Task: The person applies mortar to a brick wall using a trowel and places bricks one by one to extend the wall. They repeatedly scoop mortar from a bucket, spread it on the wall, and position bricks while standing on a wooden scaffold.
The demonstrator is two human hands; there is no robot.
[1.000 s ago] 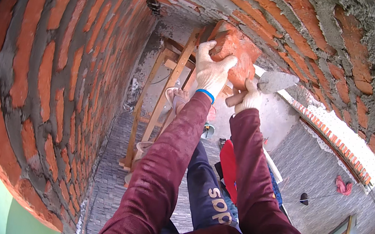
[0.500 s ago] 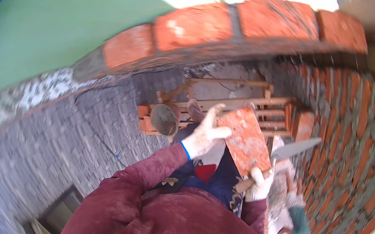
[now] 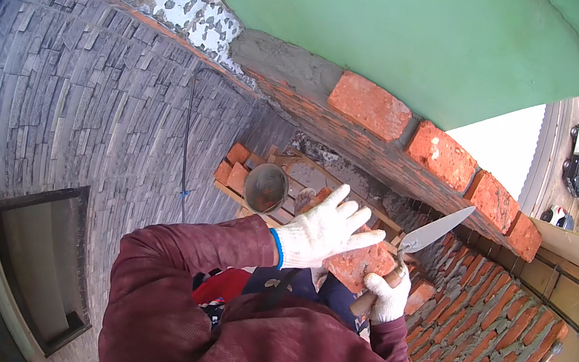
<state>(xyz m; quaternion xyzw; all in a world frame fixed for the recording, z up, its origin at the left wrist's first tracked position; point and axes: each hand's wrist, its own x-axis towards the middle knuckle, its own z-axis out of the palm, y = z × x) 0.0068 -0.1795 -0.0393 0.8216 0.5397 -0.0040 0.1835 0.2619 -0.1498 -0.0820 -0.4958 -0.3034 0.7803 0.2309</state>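
Observation:
A red brick (image 3: 359,266) is in front of my body, partly hidden by my gloves. My left hand (image 3: 323,233), in a white knit glove with a blue cuff, lies across it, palm down, fingers spread wide. In a matching glove, my right hand (image 3: 391,296) is closed around the wooden handle of a pointed trowel (image 3: 438,229). Its thumb presses on the brick's near right corner. The trowel's grey blade points up and right toward a row of red bricks (image 3: 442,154) set along the top of a low wall.
Grey mortar (image 3: 286,59) covers the wall top left of the brick row. Below stands a wooden plank platform (image 3: 298,171) holding a round bucket (image 3: 266,189) and loose bricks (image 3: 235,165). A rough brick wall (image 3: 487,318) rises at right, grey stone cladding (image 3: 115,85) at left.
The view has swung, bringing the street and more of the stone cladding into sight. My left hand has gone from gripping the brick's edge to lying spread over it. The right hand keeps the trowel.

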